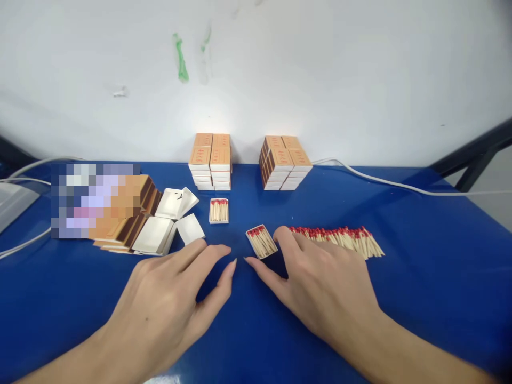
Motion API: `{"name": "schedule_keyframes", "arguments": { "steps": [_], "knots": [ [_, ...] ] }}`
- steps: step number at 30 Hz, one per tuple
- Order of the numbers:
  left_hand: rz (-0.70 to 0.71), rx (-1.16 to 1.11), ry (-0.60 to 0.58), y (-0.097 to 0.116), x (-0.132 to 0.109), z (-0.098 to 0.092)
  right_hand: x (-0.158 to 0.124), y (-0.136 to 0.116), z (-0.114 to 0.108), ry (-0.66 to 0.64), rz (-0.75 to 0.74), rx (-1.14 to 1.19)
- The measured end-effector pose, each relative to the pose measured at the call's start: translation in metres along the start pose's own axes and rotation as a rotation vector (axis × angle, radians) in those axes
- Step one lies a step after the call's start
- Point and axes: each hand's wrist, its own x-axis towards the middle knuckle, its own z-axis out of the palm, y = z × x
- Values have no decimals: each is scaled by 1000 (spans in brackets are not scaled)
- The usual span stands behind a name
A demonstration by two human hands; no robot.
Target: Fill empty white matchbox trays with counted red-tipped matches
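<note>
A small white matchbox tray [261,242] full of red-tipped matches lies tilted on the blue table. Close to its right side, my right hand [320,277] has thumb and index finger spread apart; I cannot tell whether the index fingertip touches the tray. My left hand [172,293] hovers to the lower left, thumb and index tips a little apart with nothing between them. Behind the hands stands a second filled tray [218,211]. A long row of loose matches [344,237] extends to the right, partly covered by my right hand.
Two stacks of closed matchboxes, the left stack [210,162] and the right stack [285,164], stand against the white wall [320,64]. Flat matchbox sleeves [120,229] and empty white trays [154,234] are piled at the left. A white cable [384,184] runs along the back right.
</note>
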Motion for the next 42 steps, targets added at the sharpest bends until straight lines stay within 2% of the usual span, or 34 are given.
{"name": "schedule_keyframes", "arguments": {
  "steps": [4, 9, 12, 20, 27, 36, 38, 40, 41, 42],
  "knots": [
    [65, 149, 76, 0, 1, -3, 10, 14, -9, -104, -64, 135],
    [135, 257, 78, -3, 6, -8, 25, 43, -8, -317, -189, 355],
    [137, 251, 79, -4, 8, -6, 39, 52, -4, -430, -167, 423],
    [190, 122, 48, -2, 8, -4, 79, 34, 3, -495, 15, 414],
    [210, 75, 84, 1, 7, -6, 100, 26, 12, -483, 11, 485],
    [191, 12, 92, 2, 3, 0, 105, 24, 15, -474, -3, 516],
    [170, -26, 121, 3, 4, -1, 101, 29, 8, -469, -9, 524],
    [97, -160, 156, 6, 7, -7, 91, 41, -8, -429, -21, 529],
    [43, -257, 181, 8, 9, -13, 83, 49, -18, -392, -25, 527],
    [-24, -346, 201, 11, 11, -21, 75, 58, -29, -269, -26, 486]
  ]
}}
